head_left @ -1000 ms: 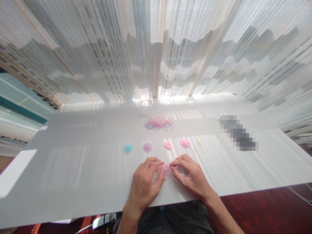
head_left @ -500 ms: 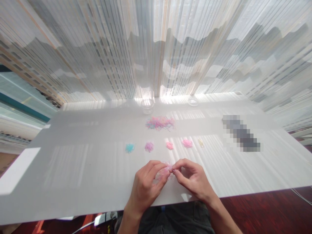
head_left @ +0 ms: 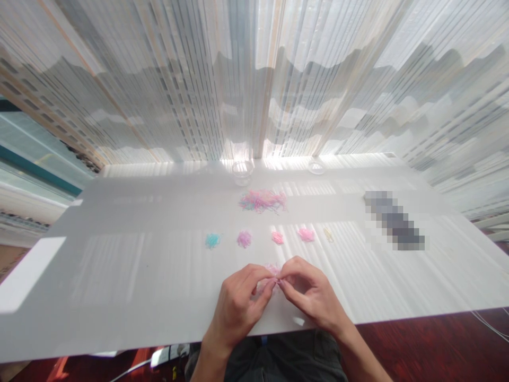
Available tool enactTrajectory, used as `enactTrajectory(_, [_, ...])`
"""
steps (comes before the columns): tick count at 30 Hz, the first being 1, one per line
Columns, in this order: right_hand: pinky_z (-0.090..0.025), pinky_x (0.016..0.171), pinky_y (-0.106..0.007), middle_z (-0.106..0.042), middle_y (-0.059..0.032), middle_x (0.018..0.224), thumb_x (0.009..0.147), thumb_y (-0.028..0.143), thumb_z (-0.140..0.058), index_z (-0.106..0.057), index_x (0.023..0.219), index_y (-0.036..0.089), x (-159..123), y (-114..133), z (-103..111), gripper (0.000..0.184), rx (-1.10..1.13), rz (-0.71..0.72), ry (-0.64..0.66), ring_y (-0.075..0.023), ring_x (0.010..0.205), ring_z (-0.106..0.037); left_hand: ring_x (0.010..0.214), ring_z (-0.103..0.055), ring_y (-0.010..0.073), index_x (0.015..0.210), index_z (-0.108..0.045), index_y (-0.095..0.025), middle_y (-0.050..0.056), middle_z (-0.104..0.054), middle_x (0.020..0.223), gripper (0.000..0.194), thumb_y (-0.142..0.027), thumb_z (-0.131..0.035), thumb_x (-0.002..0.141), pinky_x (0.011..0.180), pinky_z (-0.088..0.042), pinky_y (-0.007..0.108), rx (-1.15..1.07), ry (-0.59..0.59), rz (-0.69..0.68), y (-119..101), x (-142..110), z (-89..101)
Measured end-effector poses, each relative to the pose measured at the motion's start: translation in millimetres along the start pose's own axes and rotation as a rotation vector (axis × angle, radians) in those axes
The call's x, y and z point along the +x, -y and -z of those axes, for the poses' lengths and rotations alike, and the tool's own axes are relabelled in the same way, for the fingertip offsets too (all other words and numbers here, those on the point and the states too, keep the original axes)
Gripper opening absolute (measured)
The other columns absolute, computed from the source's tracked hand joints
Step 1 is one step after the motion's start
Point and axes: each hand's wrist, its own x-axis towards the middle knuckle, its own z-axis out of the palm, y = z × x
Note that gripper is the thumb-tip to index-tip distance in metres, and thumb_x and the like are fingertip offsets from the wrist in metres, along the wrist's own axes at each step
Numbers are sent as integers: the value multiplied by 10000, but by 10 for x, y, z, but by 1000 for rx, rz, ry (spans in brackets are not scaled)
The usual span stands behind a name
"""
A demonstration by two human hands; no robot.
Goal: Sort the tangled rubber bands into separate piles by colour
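Pink strands (head_left: 272, 269) bunch loosely — thin, perhaps rubbery.

Near the tabletop's (head_left: 131, 313) close edge, the left hand (head_left: 240, 300) and right hand (head_left: 314, 292) pinch at pink strands (head_left: 272, 269), fingertips nearly meeting. Farther off lie five small coloured piles (head_left: 277, 237), a larger mixed heap (head_left: 263, 201) and a clear cup (head_left: 242, 179).

Loose pinkish-lilac strand clump (head_left: 272, 269), partly hidden, nr front edge of wht tbl (head_left: 167, 297)

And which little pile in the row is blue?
The leftmost pile, turquoise-blue. Rightward come the purple pile, coral pile, pink pile and pale yellow pile; none is blue.
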Motion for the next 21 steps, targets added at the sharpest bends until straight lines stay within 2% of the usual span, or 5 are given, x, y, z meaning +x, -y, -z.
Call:
enactTrajectory(12, [-503,664,-267,-626,-2,806,944,282,-648,-660,866,217,4,21,-13,102,-28,-36,-22,-149,716,-605,694,-658,137,1002,-658,-198,45,-739,889,46,-185,-614,1006,612,-530,231,4,-39,1,-25,17,14])
enactTrajectory(21, [-524,686,-277,-659,-20,866,938,284,-695,-712,1007,223,-12,13,-6,94,-36,3,-16,-155,748,-624,728,-666,142,1033,-657,-199,45,-742,925,58,-168,-616,1005,619,-518,229,-1,-11,14,3,4,3])
